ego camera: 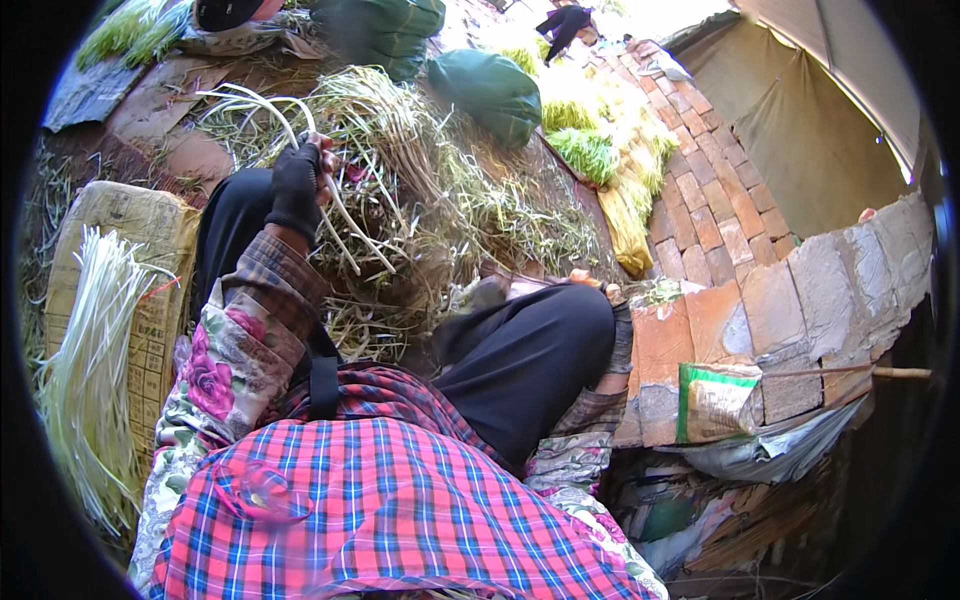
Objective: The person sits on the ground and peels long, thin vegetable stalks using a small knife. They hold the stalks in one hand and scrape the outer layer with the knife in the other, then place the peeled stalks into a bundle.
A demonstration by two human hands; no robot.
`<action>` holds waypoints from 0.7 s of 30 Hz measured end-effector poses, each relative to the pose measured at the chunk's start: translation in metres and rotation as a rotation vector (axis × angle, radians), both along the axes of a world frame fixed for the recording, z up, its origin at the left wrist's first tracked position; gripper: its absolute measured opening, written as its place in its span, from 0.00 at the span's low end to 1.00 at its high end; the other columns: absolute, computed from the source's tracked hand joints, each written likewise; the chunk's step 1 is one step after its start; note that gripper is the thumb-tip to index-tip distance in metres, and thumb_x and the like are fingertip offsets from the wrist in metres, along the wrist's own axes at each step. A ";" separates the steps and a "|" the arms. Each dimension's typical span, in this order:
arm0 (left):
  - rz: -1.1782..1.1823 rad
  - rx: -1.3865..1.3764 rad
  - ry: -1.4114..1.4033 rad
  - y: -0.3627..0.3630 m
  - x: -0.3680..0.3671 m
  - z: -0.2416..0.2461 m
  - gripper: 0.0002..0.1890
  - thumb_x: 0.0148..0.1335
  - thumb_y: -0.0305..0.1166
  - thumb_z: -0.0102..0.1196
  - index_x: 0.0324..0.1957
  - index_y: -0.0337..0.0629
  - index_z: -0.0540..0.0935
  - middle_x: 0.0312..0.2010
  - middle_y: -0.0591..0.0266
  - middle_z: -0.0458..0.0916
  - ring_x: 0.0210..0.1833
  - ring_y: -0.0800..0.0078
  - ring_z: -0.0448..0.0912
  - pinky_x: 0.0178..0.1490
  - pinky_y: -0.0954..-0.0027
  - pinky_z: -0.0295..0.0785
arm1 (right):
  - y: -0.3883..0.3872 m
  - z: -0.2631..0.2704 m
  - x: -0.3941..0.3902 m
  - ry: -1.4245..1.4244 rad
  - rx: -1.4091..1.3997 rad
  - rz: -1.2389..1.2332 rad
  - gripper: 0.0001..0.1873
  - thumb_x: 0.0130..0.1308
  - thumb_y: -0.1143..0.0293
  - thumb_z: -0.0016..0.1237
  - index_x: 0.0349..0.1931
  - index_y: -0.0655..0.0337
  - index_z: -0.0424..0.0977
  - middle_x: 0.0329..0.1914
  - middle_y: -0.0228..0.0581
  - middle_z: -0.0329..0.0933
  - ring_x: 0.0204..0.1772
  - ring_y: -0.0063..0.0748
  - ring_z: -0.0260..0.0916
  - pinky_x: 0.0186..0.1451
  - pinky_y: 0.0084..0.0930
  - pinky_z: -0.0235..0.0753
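My left hand (300, 180), in a black fingerless glove, is closed around a few long, pale plant stalks (349, 217). They arch above the fist, and their lower ends hang over a heap of loose stalks and dry leaves (375, 112). My right hand (616, 315) is at the far side of my bent right knee, with fingertips showing past the dark trouser cloth. The knee hides most of its grip. A bundle of pale stalks (105, 375) lies to my left on a folded yellow woven sack (176, 247), with a thin red strip (160, 287) near its upper end.
Green stuffed sacks (487, 94) stand beyond the heap. Bundles of yellow-green leaves (585, 154) lie along a brick path (705, 195). A green-and-white bag (720, 405) and a wooden-handled stick (900, 373) rest at the brick ledge on my right. Parts of other people appear at the top.
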State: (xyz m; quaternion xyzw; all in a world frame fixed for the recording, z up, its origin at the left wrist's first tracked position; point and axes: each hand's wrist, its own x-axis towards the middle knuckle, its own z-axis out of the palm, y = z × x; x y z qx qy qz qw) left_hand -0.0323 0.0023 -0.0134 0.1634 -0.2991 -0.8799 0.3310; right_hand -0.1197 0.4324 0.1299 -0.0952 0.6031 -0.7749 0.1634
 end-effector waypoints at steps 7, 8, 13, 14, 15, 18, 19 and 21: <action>-0.005 -0.071 -0.037 -0.002 0.004 -0.003 0.13 0.70 0.39 0.45 0.36 0.41 0.77 0.18 0.69 0.72 0.10 0.85 0.59 0.10 0.80 0.50 | 0.003 -0.050 -0.058 0.538 0.495 -0.021 0.10 0.62 0.69 0.52 0.40 0.64 0.78 0.42 0.36 0.80 0.45 0.22 0.73 0.53 0.19 0.70; 0.018 -0.087 -0.056 -0.004 0.005 -0.001 0.13 0.70 0.39 0.45 0.36 0.41 0.77 0.18 0.69 0.72 0.10 0.85 0.59 0.10 0.80 0.50 | 0.003 -0.074 -0.074 0.530 0.544 -0.060 0.08 0.61 0.71 0.53 0.38 0.65 0.78 0.39 0.35 0.80 0.43 0.21 0.73 0.52 0.19 0.70; 0.017 -0.089 -0.033 -0.005 0.001 0.002 0.13 0.71 0.38 0.43 0.39 0.40 0.76 0.19 0.68 0.71 0.11 0.84 0.58 0.10 0.80 0.50 | 0.040 -0.233 -0.153 0.423 0.663 -0.174 0.06 0.57 0.71 0.59 0.29 0.63 0.78 0.27 0.31 0.79 0.34 0.20 0.72 0.43 0.23 0.72; 0.023 -0.125 -0.074 -0.008 0.008 0.003 0.13 0.71 0.39 0.42 0.41 0.40 0.75 0.21 0.67 0.72 0.12 0.84 0.59 0.11 0.80 0.51 | 0.032 -0.260 -0.152 0.317 0.768 -0.221 0.09 0.55 0.67 0.59 0.31 0.63 0.78 0.30 0.32 0.80 0.36 0.21 0.73 0.43 0.25 0.72; 0.045 -0.137 -0.095 -0.018 0.020 0.002 0.13 0.71 0.39 0.42 0.41 0.40 0.74 0.21 0.67 0.72 0.13 0.84 0.59 0.11 0.80 0.51 | 0.004 -0.259 -0.129 0.412 0.955 -0.250 0.09 0.55 0.66 0.56 0.31 0.62 0.77 0.31 0.38 0.80 0.36 0.29 0.75 0.43 0.28 0.72; 0.044 -0.166 -0.089 -0.028 0.033 0.013 0.13 0.71 0.40 0.43 0.41 0.39 0.74 0.22 0.67 0.71 0.14 0.84 0.61 0.11 0.80 0.52 | 0.005 -0.287 -0.126 0.600 1.004 -0.296 0.07 0.55 0.67 0.53 0.31 0.61 0.76 0.31 0.44 0.78 0.34 0.40 0.74 0.41 0.34 0.72; 0.080 -0.192 -0.102 -0.027 0.034 0.019 0.14 0.71 0.40 0.44 0.42 0.39 0.74 0.22 0.66 0.71 0.15 0.83 0.61 0.11 0.80 0.53 | 0.012 -0.295 -0.127 0.654 0.980 -0.297 0.07 0.55 0.67 0.53 0.30 0.60 0.76 0.30 0.45 0.78 0.33 0.43 0.74 0.40 0.35 0.72; 0.064 -0.178 -0.072 -0.037 0.042 0.017 0.13 0.71 0.39 0.43 0.43 0.38 0.73 0.23 0.66 0.71 0.15 0.82 0.62 0.12 0.79 0.54 | 0.013 -0.293 -0.123 0.551 0.878 -0.311 0.09 0.57 0.65 0.55 0.30 0.60 0.75 0.30 0.43 0.78 0.33 0.38 0.74 0.39 0.33 0.71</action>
